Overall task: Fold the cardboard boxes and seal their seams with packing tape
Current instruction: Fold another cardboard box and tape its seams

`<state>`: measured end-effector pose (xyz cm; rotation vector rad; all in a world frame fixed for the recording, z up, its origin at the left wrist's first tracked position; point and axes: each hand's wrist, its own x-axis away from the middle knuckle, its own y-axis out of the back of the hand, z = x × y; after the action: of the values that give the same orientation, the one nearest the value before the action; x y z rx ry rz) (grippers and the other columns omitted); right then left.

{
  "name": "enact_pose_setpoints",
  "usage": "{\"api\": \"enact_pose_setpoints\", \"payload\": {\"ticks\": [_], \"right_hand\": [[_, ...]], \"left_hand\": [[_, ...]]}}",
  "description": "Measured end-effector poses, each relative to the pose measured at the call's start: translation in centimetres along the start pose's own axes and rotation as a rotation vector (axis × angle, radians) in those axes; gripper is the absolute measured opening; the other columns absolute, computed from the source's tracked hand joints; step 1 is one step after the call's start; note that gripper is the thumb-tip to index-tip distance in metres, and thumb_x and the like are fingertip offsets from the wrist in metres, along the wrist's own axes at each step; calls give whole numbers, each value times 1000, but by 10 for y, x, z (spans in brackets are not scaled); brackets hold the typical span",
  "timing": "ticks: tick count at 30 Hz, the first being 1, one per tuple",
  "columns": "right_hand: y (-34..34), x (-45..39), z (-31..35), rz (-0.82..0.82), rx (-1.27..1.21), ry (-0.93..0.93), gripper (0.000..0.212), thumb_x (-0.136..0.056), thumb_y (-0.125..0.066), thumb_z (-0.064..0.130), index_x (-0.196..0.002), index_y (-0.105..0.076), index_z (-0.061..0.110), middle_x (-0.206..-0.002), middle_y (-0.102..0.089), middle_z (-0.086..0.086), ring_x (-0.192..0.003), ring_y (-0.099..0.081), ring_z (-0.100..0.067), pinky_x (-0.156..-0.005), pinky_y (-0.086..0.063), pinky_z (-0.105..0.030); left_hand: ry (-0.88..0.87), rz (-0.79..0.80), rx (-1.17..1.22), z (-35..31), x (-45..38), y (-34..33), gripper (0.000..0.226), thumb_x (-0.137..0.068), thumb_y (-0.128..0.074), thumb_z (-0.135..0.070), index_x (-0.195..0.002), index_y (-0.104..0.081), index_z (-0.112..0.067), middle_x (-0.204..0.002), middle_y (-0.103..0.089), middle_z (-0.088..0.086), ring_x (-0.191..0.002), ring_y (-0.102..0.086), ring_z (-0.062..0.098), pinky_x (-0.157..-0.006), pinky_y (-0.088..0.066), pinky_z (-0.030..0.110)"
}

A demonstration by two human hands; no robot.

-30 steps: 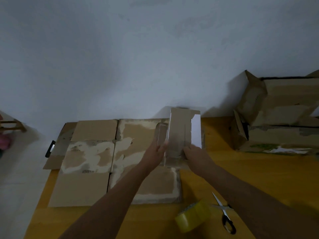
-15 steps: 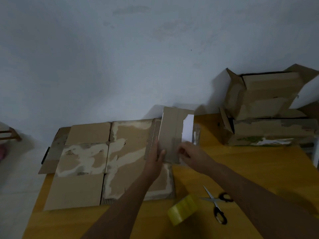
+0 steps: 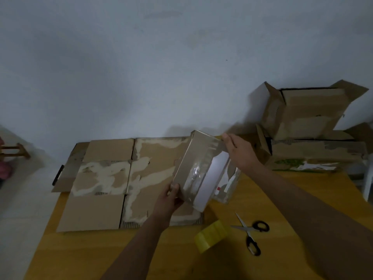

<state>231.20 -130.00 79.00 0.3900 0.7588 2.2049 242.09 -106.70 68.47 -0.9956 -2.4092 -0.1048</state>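
— What took up most of the room from where you stood?

— The wooden table, pushed against a pale wall. On its left half lay a big flattened cardboard box, panels spread out, its outer flap hanging past the table's left edge. At the far right corner sat a stack of open boxes, one on top of the other, flaps standing up.

— And the box being worked on?

— A small cardboard box, held above the table between the flat sheet and the stack, tilted so its long side ran from the near left up toward the wall. It had shiny old tape on its top face and a white patch along its right side.

— How were the hands placed?

— The left hand gripped the box's near lower corner, thumb on the side facing me, fingers curled underneath. The right hand was at the far upper corner, fingers bent over the edge there; I couldn't tell how firmly they pinched it.

— Anything smaller lying about?

— A yellow roll of packing tape lay on the table just in front of the held box. Just to its right were black-handled scissors, blades open and pointing toward the wall, near the tape but apart from it.
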Motion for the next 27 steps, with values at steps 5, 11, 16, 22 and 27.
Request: {"api": "enact_pose_setpoints", "payload": {"ticks": [5, 11, 16, 22, 27], "right_hand": [[16, 13, 6, -54, -98, -82, 43, -104, -28, 44, -127, -50, 16, -104, -58, 0, -102, -58, -23, -80, -41, -31], [7, 46, 1, 7, -281, -198, 59, -99, -29, 56, -151, -23, 29, -110, -66, -14, -81, -67, -19, -64, -58, -28], [-11, 66, -28, 300, -245, -461, 60, -100, -26, 57, -138, -46, 15, -100, -68, -15, -88, -68, -28, -82, -56, -41], [-5, 65, -42, 178, -93, -368, 57, -102, -29, 49, -111, -61, 3, -103, -63, -12, -94, -61, -29, -92, -49, -50], [-14, 54, -18, 209, -108, -223, 44, -106, -32, 34, -132, -53, 6, -125, -55, -9, -121, -50, -26, -97, -38, -33]], "left_hand": [[-172, -279, -86, -63, -8, 0, 42, -99, -57, -29, -139, -48, -25, -122, -63, 9, -102, -64, 17, -89, -55, 36], [-402, -413, -640, -153, -32, 3, 56, -97, -55, -44, -147, -39, -23, -135, -56, 5, -121, -55, 24, -93, -42, 32], [-397, -11, -1053, -160, -68, -14, 43, -102, -51, -29, -144, -45, -25, -146, -50, 3, -126, -52, 23, -90, -39, 25], [-439, -400, -772, -111, -45, 14, 53, -101, -53, -25, -150, -37, -14, -158, -32, 7, -143, -32, 25, -112, -30, 36], [0, -288, -204, -44, -9, -9, 81, -92, -59, -53, -155, -18, -23, -158, -29, 4, -140, -37, 29, -103, -40, 44]]}}
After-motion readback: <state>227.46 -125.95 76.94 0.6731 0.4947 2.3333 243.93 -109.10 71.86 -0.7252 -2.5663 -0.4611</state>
